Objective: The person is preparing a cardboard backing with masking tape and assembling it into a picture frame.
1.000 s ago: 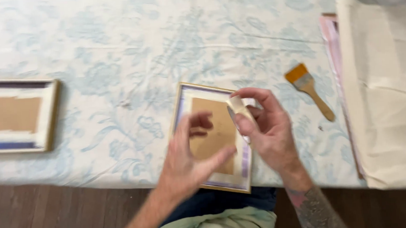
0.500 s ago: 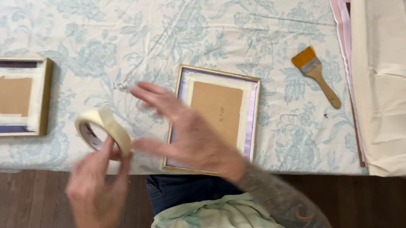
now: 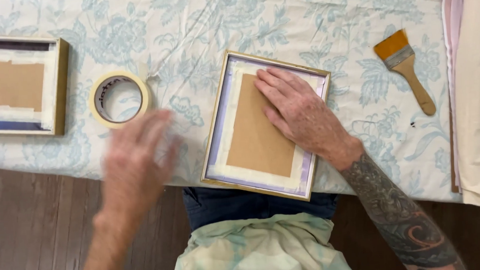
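A gold picture frame [image 3: 216, 129] lies face down at the table's near edge, its brown backing board [image 3: 252, 134] edged with pale tape. My right hand [image 3: 298, 111] rests flat on the board's upper right part, fingers spread. A roll of masking tape [image 3: 119, 98] lies flat on the cloth left of the frame. My left hand [image 3: 134, 162] hovers blurred just below the roll, fingers apart and holding nothing.
A second frame [image 3: 18, 84], also taped on its back, lies at the left edge. A wooden-handled paintbrush [image 3: 406, 69] with orange bristles lies right of the frame. Folded cream fabric [image 3: 478, 89] covers the right side. The flowered cloth [image 3: 201, 27] covers the table above dark wooden floor.
My left hand set the tape roll down on the cloth and drew back toward me. My right hand came down flat onto the frame's backing board.
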